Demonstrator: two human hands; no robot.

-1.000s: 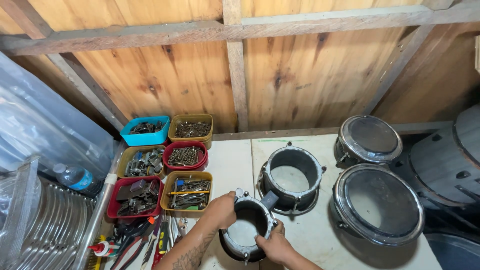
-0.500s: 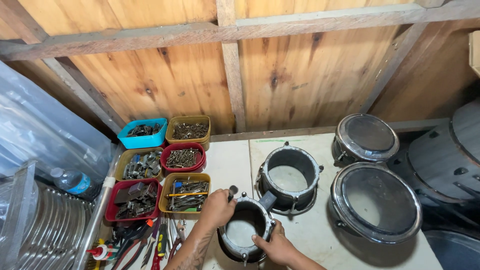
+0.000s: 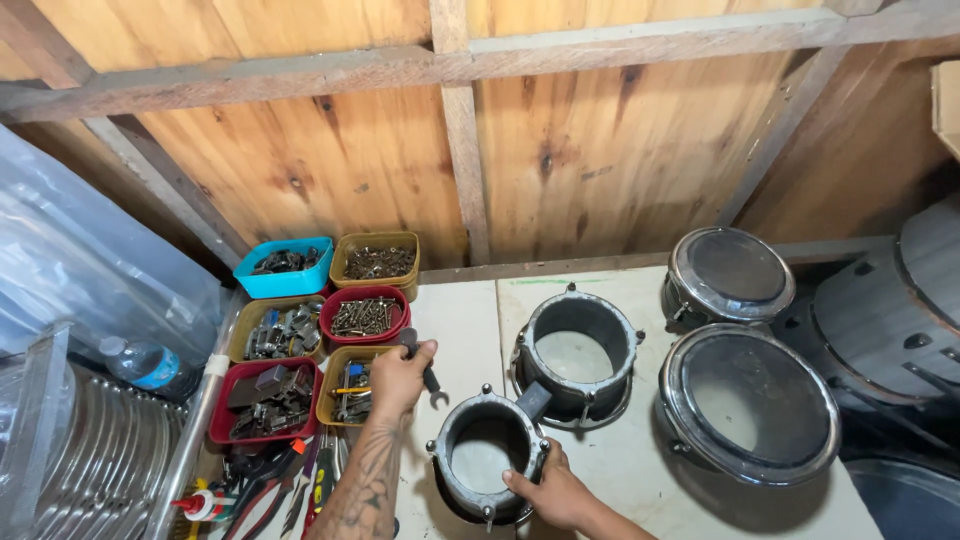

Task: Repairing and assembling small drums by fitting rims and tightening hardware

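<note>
While the lower edge of the frame cuts off both forearms, we can see the left hand closed around a small dark wrench, whose open end pokes out to the right of the fist while the rest of the handle is hidden in the grip. The right hand clasps the near rim of a small grey drum shell that stands on the pale bench, thumb over the hoop; its fingers on the outer side are out of sight, and the shell's bottom is cropped by the frame. Just behind it, touching or nearly so, sits a second open shell; we cannot tell whether the dark block between them belongs to one or the other. To the right lie two drums with clear heads, and a larger grey drum is cut off at the edge. Left of the wrench hand stand small trays of hardware, red, yellow and blue, whose contents blur into screws and metal bits. Hand tools at the lower left are half hidden.
</note>
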